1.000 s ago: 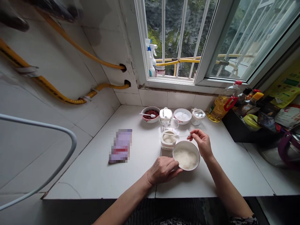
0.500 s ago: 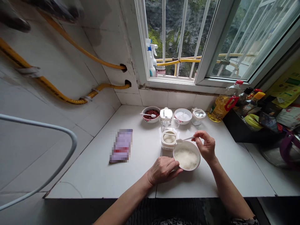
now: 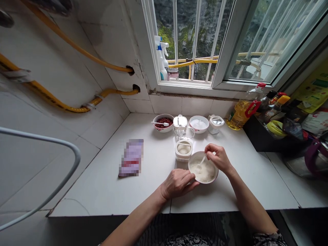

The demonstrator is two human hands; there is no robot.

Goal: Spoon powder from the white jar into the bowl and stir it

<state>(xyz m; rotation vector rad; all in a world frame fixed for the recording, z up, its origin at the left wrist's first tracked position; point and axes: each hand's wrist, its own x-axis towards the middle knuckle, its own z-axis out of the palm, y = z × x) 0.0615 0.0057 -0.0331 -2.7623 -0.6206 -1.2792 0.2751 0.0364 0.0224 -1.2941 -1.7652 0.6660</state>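
Note:
A white bowl (image 3: 216, 173) of pale granules stands near the counter's front. My left hand (image 3: 178, 183) grips its left rim, fingers closed. Pinched in my right hand (image 3: 217, 158) is a small white spoon (image 3: 203, 159), its head down at the granules inside the bowl. Just behind and left of the bowl, a white square jar (image 3: 183, 155) stands with its clear lid raised and pale contents showing. Farther back are a bowl of dark red bits (image 3: 163, 122) with a white spoon across it, another white jar (image 3: 180, 121), a bowl of white powder (image 3: 199, 124) and a clear-lidded jar (image 3: 216, 123).
A purple packet (image 3: 132, 158) lies on the white counter (image 3: 102, 191) at the left. At the right stand an oil bottle (image 3: 239, 112), a dark box (image 3: 261, 140) of bottles and a purple-handled pot (image 3: 312, 159). A grey cable (image 3: 75, 160) hangs at the left.
The spoon in my right hand has moved from above the jar's near side down into the bowl, its handle now steeper. My left hand still holds the rim. The view has shifted slightly.

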